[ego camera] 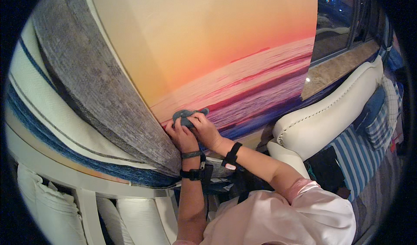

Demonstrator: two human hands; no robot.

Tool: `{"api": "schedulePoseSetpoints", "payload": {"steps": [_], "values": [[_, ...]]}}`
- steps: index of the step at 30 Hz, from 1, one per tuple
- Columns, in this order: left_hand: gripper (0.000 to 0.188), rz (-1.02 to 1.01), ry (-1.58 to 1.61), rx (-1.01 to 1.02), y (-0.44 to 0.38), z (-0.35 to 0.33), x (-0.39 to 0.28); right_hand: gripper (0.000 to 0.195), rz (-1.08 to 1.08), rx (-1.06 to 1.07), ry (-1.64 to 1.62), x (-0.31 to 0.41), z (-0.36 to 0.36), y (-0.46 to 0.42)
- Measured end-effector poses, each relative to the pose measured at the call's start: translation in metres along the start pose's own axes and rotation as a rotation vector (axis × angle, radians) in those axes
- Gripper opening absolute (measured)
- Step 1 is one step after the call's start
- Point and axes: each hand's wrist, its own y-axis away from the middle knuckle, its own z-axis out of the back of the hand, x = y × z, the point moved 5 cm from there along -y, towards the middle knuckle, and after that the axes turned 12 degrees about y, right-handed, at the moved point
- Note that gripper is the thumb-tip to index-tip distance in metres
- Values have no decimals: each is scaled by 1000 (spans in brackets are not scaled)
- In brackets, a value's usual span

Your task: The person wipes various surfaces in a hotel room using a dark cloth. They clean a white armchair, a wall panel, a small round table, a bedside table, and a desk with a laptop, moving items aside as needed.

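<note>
Both my hands hold a small, bunched grey-blue soft item (185, 119) in front of a wall mural (228, 33) of a sunset over the sea. My left hand (183, 137) grips it from the lower left, close to the edge of a grey curtain (97, 75). My right hand (206, 131) pinches it from the right, fingers curled over its top. Part of the item is hidden behind my fingers, so its exact kind is unclear. Both wrists wear black straps, and a grey band circles the left wrist.
A cream upholstered piece with stud trim (325, 111) stands at right, below a stone windowsill (342, 62) and a dark window (334, 23). Blue-striped fabric (358, 160) lies beyond it. At lower left are a white rail (58, 176) and white pillows (140, 215).
</note>
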Motion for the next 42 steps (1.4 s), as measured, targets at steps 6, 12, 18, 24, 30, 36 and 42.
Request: {"api": "schedulePoseSetpoints", "payload": {"steps": [6,12,18,24,30,36,42], "values": [[36,-61,152,-59,-62,-4,-74,27,162,-110,179,10,74,-61],[43,-120,249,-27,-114,-30,-139,34,260,-275,449,11,170,-122],[36,-57,228,349,-7,-101,-126,26,-87,37,602,-81,175,-34],[29,-84,298,707,82,-172,-139,16,-280,57,446,-151,228,74],[28,-83,580,1010,148,-257,-210,18,-540,-34,604,-189,336,139],[28,-67,469,1304,220,-322,-235,35,-614,-187,663,-227,363,202],[26,-500,250,1279,237,-322,-248,47,-879,-75,691,-253,302,245]]}}
